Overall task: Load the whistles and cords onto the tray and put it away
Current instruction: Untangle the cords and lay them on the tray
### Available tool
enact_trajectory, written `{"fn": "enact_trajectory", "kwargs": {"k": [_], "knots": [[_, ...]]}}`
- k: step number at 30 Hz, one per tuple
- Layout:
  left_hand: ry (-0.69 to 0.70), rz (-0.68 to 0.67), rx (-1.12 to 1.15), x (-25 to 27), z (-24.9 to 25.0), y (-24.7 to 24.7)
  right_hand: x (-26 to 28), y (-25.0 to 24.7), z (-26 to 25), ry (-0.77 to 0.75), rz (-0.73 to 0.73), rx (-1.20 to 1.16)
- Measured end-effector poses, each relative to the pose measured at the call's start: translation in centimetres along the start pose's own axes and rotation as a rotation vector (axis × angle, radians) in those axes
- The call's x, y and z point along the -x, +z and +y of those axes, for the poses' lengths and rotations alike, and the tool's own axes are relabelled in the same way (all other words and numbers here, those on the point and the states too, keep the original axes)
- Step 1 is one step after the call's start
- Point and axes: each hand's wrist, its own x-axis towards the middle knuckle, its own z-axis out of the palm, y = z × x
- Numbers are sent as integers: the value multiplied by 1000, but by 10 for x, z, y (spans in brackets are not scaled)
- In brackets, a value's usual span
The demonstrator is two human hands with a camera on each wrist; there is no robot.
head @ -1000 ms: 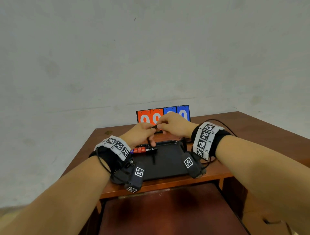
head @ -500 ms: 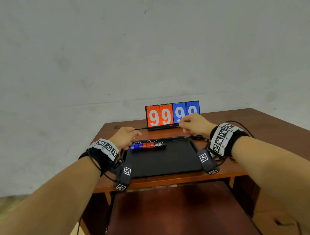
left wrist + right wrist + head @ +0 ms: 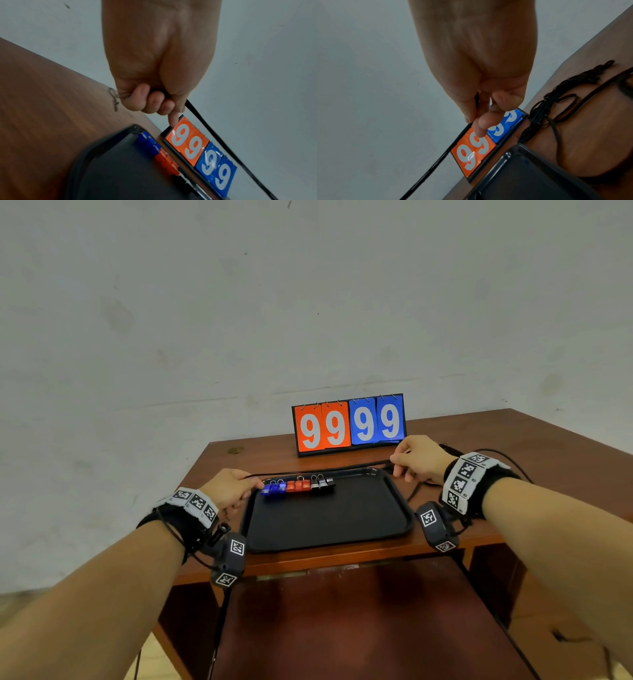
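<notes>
A black cord [image 3: 322,470] is stretched taut between my two hands, just behind the back rim of the black tray [image 3: 329,518]. My left hand [image 3: 236,486] pinches one end [image 3: 173,100] at the tray's left corner. At the right corner my right hand [image 3: 416,457] pinches the other end [image 3: 476,102]. A row of blue, red and black whistles [image 3: 297,485] lies along the tray's back edge, also seen in the left wrist view [image 3: 154,146]. More black cords [image 3: 559,100] lie in a tangle on the table right of the tray.
A flip scoreboard [image 3: 349,422] reading 9999 stands behind the tray, close to the grey wall. The tray [image 3: 530,175] sits near the front edge of the brown table [image 3: 548,446]. A lower brown surface [image 3: 359,621] lies below the table front.
My hands were together over the tray's back; they have moved apart to the left and right, pulling the cord out straight between them. The head view has lifted a little.
</notes>
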Motion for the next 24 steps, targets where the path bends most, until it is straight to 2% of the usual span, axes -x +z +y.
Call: {"fn": "enact_trajectory", "kwargs": {"k": [4,7,12,14,18,24], "knots": [[-44,-32,13,-3,-15,-1,-2,-1,20,36,66,37],[-87,-31,117,-9,-25,-3,-6,-2,33,39,100,82],[-218,-77,334,-19,-31,-4,-13,3,43,69,98,59],[-276,-38,384,-23,-33,0,-15,5,45,80,75,38],[-323,140,227,-32,-37,10,-15,11,46,116,38,-21],[-213,164,38,-35,-46,14,-22,19,58,97,13,73]]}}
